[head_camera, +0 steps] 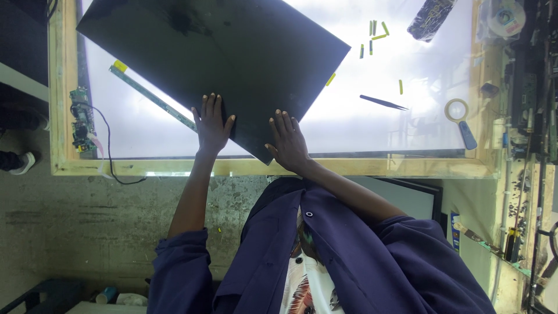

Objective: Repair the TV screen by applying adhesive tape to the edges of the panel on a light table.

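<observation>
head cam | looks steeply down, close | over lit table (407, 166) edge, single view

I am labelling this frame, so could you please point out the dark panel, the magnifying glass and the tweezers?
dark panel (232, 52): head view, middle of its flat face.
magnifying glass (456, 109): head view, on its round rim.
tweezers (382, 102): head view, mid-length of the dark shaft.
</observation>
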